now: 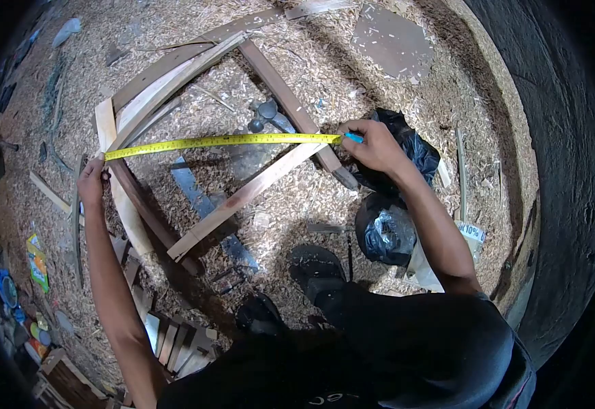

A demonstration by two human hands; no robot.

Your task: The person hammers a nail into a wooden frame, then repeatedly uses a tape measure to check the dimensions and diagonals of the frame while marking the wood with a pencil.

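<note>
A yellow tape measure (229, 140) stretches across a wooden frame, from one hand to the other. My left hand (92, 183) is closed on its left end, beside the joint where a short pale wood piece (105, 123) meets the curved slats. My right hand (379, 146) pinches the other end over the dark straight wooden bar (280, 88), with a small blue object (354, 138) poking out between the fingers. Below the tape, a pale wooden slat (243, 198) runs diagonally to that bar. A hammer (270, 116) lies inside the frame, its handle partly under the bar.
Wood shavings cover the ground. A bluish metal strip (205, 204) lies under the diagonal slat. Black plastic bags (413, 146) sit right of the frame, near a flat board (393, 42) farther off. Wood offcuts (181, 344) are piled by my left arm. My feet (316, 266) stand close to the frame.
</note>
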